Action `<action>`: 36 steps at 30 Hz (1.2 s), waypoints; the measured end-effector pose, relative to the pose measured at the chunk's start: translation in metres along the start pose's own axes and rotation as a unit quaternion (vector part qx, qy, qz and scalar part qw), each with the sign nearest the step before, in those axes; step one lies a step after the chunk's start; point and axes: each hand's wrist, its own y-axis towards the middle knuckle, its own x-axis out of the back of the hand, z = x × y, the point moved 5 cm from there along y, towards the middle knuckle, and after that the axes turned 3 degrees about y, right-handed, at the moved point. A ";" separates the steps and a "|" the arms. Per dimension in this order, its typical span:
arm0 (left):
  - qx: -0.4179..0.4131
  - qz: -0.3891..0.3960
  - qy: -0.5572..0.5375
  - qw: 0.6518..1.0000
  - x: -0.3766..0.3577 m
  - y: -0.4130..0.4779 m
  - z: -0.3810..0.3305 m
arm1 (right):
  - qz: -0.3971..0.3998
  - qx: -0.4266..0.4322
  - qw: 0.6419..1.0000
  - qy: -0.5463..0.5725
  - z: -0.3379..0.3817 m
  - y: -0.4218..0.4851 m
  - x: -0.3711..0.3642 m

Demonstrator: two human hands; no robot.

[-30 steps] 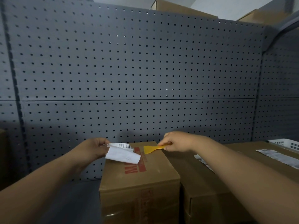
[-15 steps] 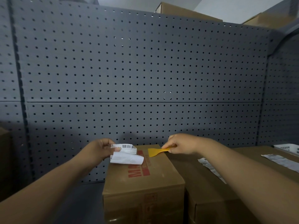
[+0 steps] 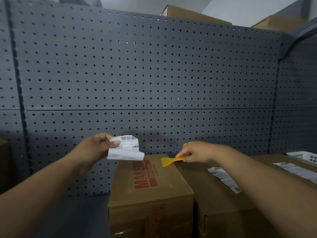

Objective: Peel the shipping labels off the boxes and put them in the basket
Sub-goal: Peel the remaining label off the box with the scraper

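Left hand (image 3: 96,148) pinching curled shipping label (image 3: 126,150), apparently free of printed carton (image 3: 151,182); right hand (image 3: 195,152) gripping yellow scraper (image 3: 169,161); two labels (image 3: 223,177) remaining on neighbouring boxes (image 3: 205,186); white basket (image 3: 305,156) awaiting all.

Three labels (image 3: 126,148) (image 3: 223,177) (image 3: 295,169), one scraper (image 3: 169,161), one basket (image 3: 303,156).

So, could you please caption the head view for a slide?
Left hand holds a curled, peeled shipping label beside the box; right hand grips a yellow scraper.
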 end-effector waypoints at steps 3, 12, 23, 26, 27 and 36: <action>0.000 -0.008 0.005 1.000 0.001 -0.001 -0.002 | 0.002 -0.003 1.000 -0.004 0.001 0.000 0.000; 0.008 -0.012 -0.009 1.000 0.000 -0.005 -0.003 | -0.005 0.014 1.000 0.018 0.013 0.003 -0.003; 0.000 0.006 0.001 1.000 -0.006 -0.005 0.000 | 0.004 0.026 1.000 0.001 0.024 -0.014 -0.002; -0.003 0.004 0.001 1.000 -0.007 -0.006 -0.001 | 0.008 0.022 1.000 0.004 0.016 -0.024 0.002; -0.004 0.003 0.001 1.000 -0.007 -0.007 -0.001 | 0.008 0.021 1.000 0.003 0.013 -0.028 0.003; 0.002 0.000 0.009 1.000 -0.016 -0.013 0.001 | 0.031 0.071 0.997 -0.003 0.038 -0.036 -0.002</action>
